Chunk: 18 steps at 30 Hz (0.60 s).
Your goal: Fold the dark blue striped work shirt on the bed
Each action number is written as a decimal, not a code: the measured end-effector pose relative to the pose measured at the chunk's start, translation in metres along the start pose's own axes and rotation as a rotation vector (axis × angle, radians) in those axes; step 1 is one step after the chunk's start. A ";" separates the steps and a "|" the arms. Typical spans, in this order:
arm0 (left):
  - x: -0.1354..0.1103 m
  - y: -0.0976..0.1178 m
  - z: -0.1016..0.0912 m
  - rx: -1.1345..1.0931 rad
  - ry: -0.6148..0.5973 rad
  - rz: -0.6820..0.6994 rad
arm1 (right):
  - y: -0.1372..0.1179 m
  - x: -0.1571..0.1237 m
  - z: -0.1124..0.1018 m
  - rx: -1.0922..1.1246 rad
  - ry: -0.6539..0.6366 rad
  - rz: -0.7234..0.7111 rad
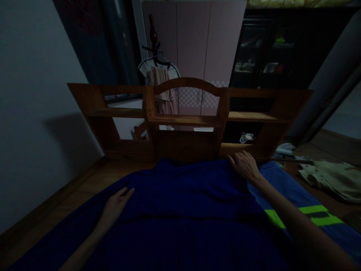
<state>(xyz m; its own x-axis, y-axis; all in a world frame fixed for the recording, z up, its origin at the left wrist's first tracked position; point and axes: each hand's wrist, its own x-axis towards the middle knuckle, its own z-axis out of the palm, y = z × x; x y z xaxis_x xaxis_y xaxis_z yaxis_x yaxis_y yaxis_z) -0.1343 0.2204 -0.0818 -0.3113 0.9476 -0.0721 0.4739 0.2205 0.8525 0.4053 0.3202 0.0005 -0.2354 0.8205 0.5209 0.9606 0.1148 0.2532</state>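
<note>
A large dark blue cloth (183, 195), creased in places, lies spread over the wooden bed in front of me. My left hand (116, 206) rests at the cloth's left part, by a small fold, with its thumb and fingers apart. Near the far right corner of the cloth, my right hand (244, 165) lies palm down, its thumb pointing left and its fingers slightly bent. Beside the cloth on the right is a lighter blue fabric (293, 192) with a bright yellow-green stripe; my right forearm passes above it.
A wooden headboard with open shelves (184, 120) stands across the far end. A small white item (246, 137) sits in its right shelf. Bare bed boards (93, 177) and a wall lie left. Beige cloth (335, 177) lies right. Behind are a clothes stand and a pink wardrobe (194, 41).
</note>
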 end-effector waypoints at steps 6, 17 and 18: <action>0.001 -0.005 0.003 0.032 0.029 0.030 | 0.006 -0.005 -0.013 0.001 -0.038 -0.039; -0.002 -0.001 0.006 0.082 0.004 0.061 | -0.078 -0.111 -0.033 0.343 -0.156 -0.139; -0.003 0.001 0.006 0.096 -0.030 0.056 | -0.064 -0.116 -0.017 0.339 -0.190 -0.141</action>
<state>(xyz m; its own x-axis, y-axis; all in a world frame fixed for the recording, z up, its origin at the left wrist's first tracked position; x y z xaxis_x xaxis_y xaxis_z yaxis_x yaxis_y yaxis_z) -0.1283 0.2189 -0.0840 -0.2582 0.9652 -0.0420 0.5669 0.1866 0.8024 0.3691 0.2080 -0.0622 -0.3676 0.8686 0.3322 0.9225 0.3859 0.0116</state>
